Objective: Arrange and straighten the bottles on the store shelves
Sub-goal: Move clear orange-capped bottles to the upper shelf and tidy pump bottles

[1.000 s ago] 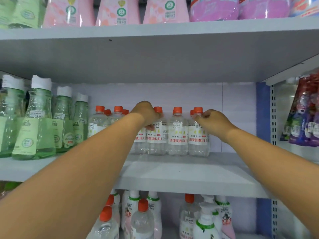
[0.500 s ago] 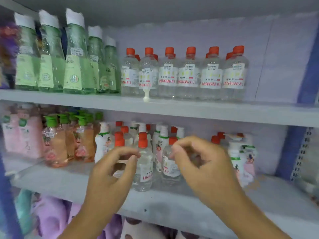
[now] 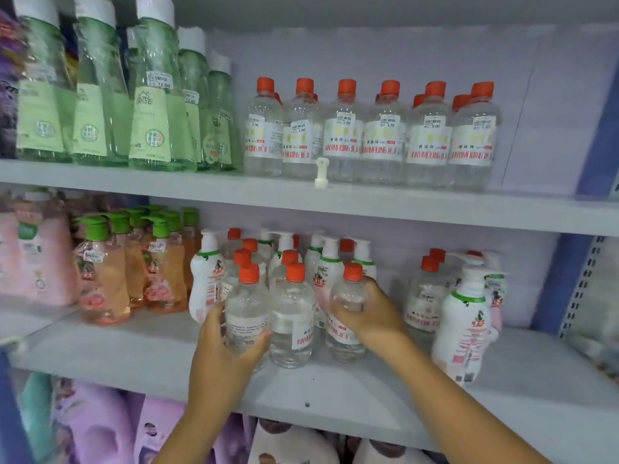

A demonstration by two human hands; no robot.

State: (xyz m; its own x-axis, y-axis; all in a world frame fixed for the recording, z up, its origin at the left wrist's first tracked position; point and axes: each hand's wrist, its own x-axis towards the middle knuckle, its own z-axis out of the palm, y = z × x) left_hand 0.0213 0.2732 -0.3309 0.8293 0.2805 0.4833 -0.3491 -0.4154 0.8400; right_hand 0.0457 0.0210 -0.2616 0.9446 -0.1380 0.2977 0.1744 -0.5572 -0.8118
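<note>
store shelves fill my head view, and the middle shelf (image 3: pixel 150 349) in front of me carries a loose cluster of clear bottles with orange caps. my left hand (image 3: pixel 224 349) curls round the left front bottle (image 3: pixel 247 316), thumb across its label. my right hand (image 3: pixel 371 313) wraps the right front bottle (image 3: pixel 346 296) just under its shoulder. a third front bottle (image 3: pixel 292 316) stands between them, touching the left one, with neither hand on it. all three stand upright, long axis vertical, straight ahead of my fingers. the middle one's label faces off to the right, so i judge it needs a turn; my left hand looks nearer to it.
</note>
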